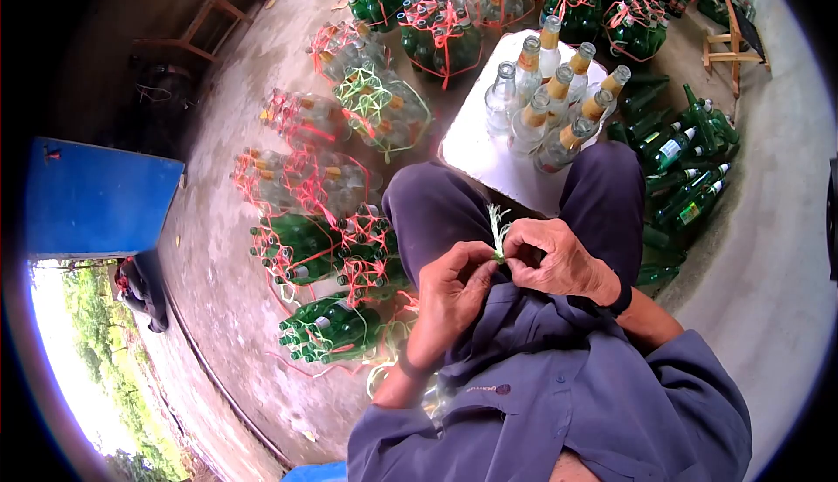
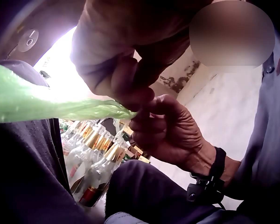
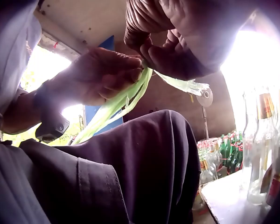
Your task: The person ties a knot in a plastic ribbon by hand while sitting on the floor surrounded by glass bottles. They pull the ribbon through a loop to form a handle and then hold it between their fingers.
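Above the lap, my left hand (image 1: 452,288) and right hand (image 1: 559,258) meet fingertip to fingertip. Both pinch a strip of pale green plastic twine (image 1: 498,225), whose frayed end sticks up between them in the head view. The right wrist view shows the twine (image 3: 113,109) hanging in longer strands below the left hand (image 3: 100,74). Where the fingertips meet, the fingers hide the twine. Just past the knees, several clear glass bottles (image 1: 531,124) with gold neck labels stand grouped on a white-topped stand (image 1: 467,137).
Bundles of green bottles (image 1: 327,329) and clear bottles (image 1: 301,116), tied with red or green twine, line the floor to the left and back. Loose green bottles (image 1: 681,172) lie in a heap at right. A wooden stool (image 1: 736,50) stands behind the heap, a blue panel (image 1: 100,198) far left.
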A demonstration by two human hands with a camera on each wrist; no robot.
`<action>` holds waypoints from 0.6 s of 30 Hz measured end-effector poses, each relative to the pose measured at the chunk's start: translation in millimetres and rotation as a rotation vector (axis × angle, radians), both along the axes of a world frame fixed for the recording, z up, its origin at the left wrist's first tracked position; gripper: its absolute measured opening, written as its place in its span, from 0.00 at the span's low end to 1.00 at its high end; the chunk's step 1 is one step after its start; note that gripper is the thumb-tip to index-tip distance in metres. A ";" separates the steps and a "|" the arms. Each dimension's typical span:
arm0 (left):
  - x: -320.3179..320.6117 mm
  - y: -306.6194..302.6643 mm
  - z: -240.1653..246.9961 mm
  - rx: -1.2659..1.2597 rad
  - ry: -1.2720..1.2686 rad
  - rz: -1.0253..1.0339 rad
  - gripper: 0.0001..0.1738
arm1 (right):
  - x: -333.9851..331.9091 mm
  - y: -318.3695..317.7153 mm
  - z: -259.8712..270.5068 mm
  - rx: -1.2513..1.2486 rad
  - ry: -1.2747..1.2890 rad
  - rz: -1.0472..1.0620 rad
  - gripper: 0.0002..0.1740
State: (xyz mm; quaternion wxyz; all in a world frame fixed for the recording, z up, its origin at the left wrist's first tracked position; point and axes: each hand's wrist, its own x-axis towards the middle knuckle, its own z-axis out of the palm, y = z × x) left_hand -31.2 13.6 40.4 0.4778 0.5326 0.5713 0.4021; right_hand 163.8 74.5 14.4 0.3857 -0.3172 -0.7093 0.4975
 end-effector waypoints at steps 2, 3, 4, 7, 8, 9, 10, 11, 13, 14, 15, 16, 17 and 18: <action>-3.4 1.5 1.0 -0.053 -0.014 -0.035 0.06 | -1.5 0.2 0.8 0.034 0.015 0.017 0.10; -3.2 1.9 1.1 -0.054 -0.014 -0.035 0.06 | -1.9 0.3 0.3 0.033 0.015 0.017 0.10; -2.9 1.8 1.3 -0.045 -0.013 -0.044 0.06 | -2.2 -0.1 -0.9 0.049 0.009 0.015 0.10; -2.5 1.2 3.3 -0.048 -0.005 -0.058 0.07 | -2.9 -0.7 -2.0 0.074 -0.003 0.004 0.10; -2.3 1.2 3.6 -0.059 0.004 -0.062 0.07 | -3.0 -0.5 -2.0 0.085 -0.008 -0.006 0.10; -2.1 1.0 3.0 -0.061 0.002 -0.062 0.07 | -3.1 -0.3 -2.0 0.083 -0.010 -0.006 0.10; -2.1 1.0 2.2 -0.042 0.013 -0.065 0.07 | -3.5 0.1 -1.9 0.078 -0.010 0.004 0.09; -2.3 1.2 1.8 -0.022 0.025 -0.067 0.07 | -3.7 0.7 -1.7 0.074 -0.010 0.015 0.09; -2.7 1.5 1.9 -0.014 0.025 -0.072 0.06 | -3.2 1.3 -1.2 0.047 -0.018 0.034 0.09; -3.1 1.5 1.9 -0.005 0.025 -0.077 0.06 | -2.9 1.5 -1.2 0.020 -0.025 0.053 0.08; -4.0 1.3 1.3 -0.006 0.025 -0.076 0.06 | -3.0 1.7 -2.0 0.019 -0.025 0.054 0.08; -5.3 1.0 0.3 -0.002 0.036 -0.085 0.05 | -3.4 1.8 -3.7 0.029 -0.035 0.068 0.08; -6.2 0.5 -0.4 0.002 0.047 -0.094 0.05 | -3.6 1.6 -5.0 0.039 -0.044 0.083 0.07; -6.2 0.1 0.5 0.001 0.046 -0.094 0.05 | -3.3 1.1 -5.6 0.038 -0.045 0.083 0.07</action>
